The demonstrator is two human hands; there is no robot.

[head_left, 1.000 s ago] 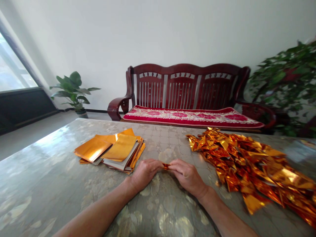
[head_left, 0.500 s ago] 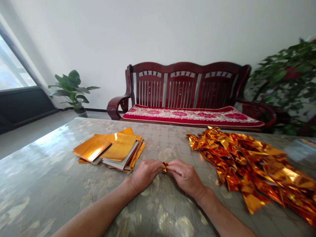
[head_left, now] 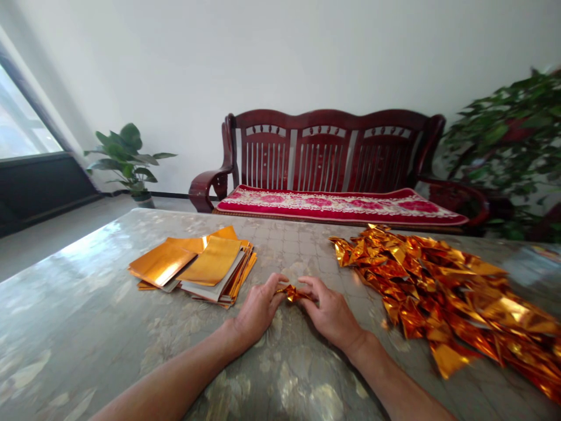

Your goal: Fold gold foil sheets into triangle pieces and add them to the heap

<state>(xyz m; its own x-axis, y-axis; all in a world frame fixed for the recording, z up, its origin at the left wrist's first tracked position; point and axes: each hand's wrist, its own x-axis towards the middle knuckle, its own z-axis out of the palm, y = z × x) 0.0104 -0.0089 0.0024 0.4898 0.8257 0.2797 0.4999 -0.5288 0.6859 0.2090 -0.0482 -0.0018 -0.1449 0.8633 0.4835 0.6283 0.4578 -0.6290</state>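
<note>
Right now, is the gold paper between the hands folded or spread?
Folded: the gold paper is a creased shape pinched by left hand and right hand.

Worktop [head_left: 87, 327]: glossy grey-green slab with a pale leaf pattern; window glare at 9 o'clock.
Sheet stack [head_left: 197, 266]: flat gold foil sheets, loosely fanned, at 10 o'clock from the middle.
Foil heap [head_left: 438, 292]: folded gold pieces, spread from 1 to 4 o'clock, well apart from the sheet stack.
Small foil piece [head_left: 293, 292]: at the middle, low on the surface, between left hand [head_left: 258, 310] and right hand [head_left: 331, 316].
</note>
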